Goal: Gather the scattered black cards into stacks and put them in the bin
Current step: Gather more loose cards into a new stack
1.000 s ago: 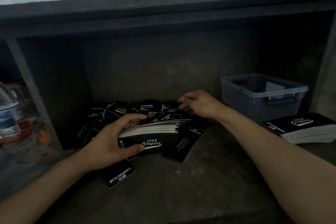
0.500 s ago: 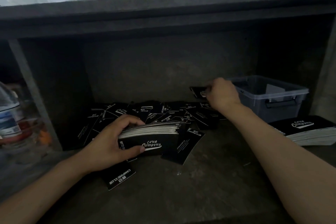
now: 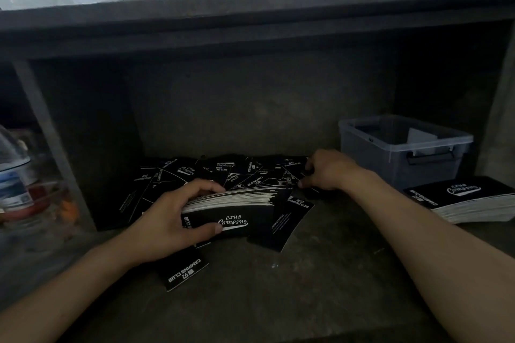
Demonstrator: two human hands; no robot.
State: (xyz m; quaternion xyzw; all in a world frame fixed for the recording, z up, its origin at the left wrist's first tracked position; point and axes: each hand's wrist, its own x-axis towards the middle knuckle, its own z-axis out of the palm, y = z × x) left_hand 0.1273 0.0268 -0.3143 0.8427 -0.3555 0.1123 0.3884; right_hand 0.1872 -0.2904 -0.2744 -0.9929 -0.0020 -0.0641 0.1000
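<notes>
Nearest lies a single card (image 3: 182, 273) on the shelf (image 3: 306, 301), apart from the rest. Just beyond it the left hand (image 3: 164, 221) grips a thick stack (image 3: 237, 207), fingers (image 3: 206, 186) curled over its top edge and thumb under its face; this one looks about half built. Another card (image 3: 287, 221) leans beside it. The right hand (image 3: 328, 172) reaches into the pile (image 3: 223, 172) at its right edge with fingers bent over loose cards; whether one is pinched I cannot tell. Many cards there remain ungathered. To the right a finished stack (image 3: 468, 199) waits outside the bin (image 3: 404, 153), which shows no black cards inside. A bottle (image 3: 14, 175) stands far left, clear of the work. Nothing blocks the way to the bin.
</notes>
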